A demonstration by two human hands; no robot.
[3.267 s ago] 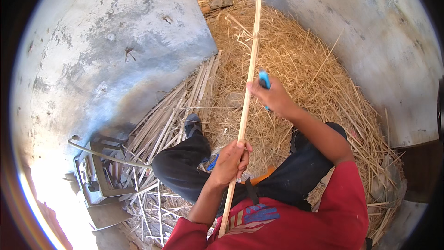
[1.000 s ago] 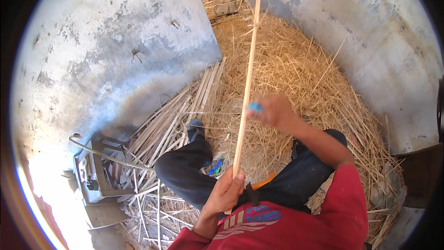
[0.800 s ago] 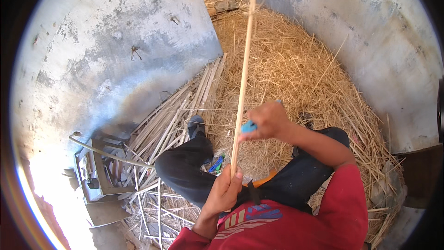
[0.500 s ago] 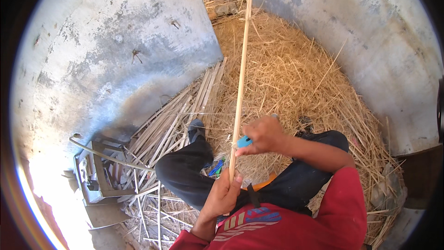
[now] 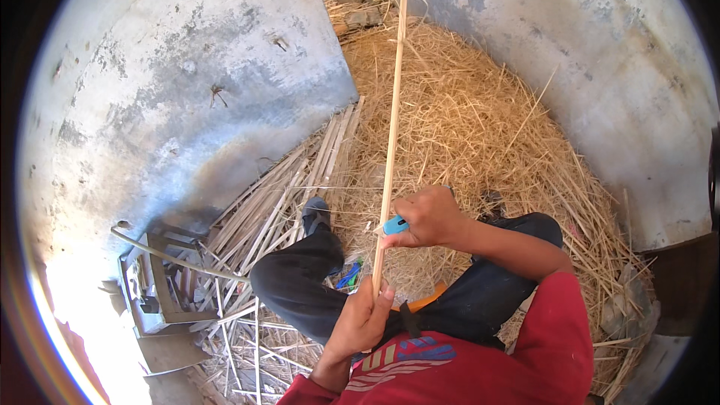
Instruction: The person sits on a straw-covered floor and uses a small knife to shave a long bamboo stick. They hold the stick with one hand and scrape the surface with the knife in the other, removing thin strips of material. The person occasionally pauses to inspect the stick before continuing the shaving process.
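Note:
A long pale bamboo strip (image 5: pixel 394 105) stands out away from my body, its far end above the straw. My left hand (image 5: pixel 361 320) is closed round its near end, close to my waist. In my right hand (image 5: pixel 436 216) is a blue-handled knife (image 5: pixel 395 225), gripped in the fist with the thumb against the strip. The knife's front end meets the strip's side a short way beyond my left hand. Its blade is too small to make out, and the fingers hide most of the handle.
A heap of straw-like shavings (image 5: pixel 465 112) covers the floor ahead. Split strips (image 5: pixel 262 199) lie to the left by a leaning slab (image 5: pixel 225 67). A wooden frame (image 5: pixel 161 285) and a bent rod (image 5: pixel 180 261) are at far left. My bent legs (image 5: pixel 296 270) flank the strip.
The strip's far end sits slightly lower in the picture, nearer to me. My right hand and the knife have barely shifted along it. Both hands keep their hold.

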